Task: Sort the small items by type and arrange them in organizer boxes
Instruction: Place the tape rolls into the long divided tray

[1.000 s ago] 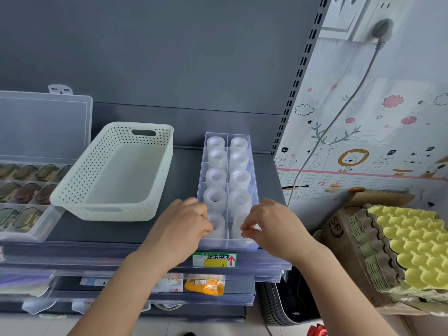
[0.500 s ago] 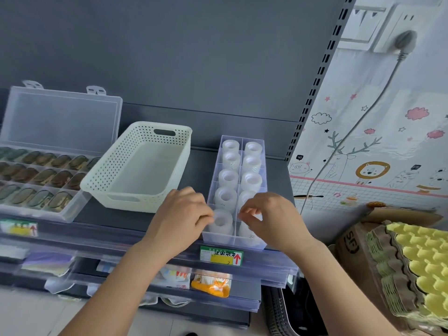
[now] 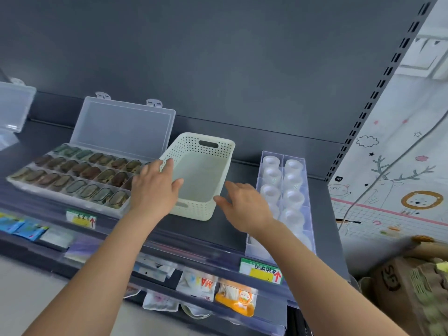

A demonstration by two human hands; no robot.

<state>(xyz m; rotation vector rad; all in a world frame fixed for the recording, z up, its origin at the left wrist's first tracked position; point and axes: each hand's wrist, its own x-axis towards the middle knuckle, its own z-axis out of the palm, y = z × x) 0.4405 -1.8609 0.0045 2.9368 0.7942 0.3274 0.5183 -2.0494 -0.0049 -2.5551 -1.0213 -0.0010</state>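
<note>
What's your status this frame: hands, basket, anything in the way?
Left hand open at left rim of white basket, contact unclear. Right hand open, empty, between basket and tape-roll organizer. Basket empty, nothing blocking it.

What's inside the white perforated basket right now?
Only the bare floor of the white basket shows; no items are visible in it. The left hand covers its near-left corner, so that part cannot be checked.

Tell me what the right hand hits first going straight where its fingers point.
Probably the basket, at its right wall: the right hand aims its open fingers there, though depth is unclear.
</note>
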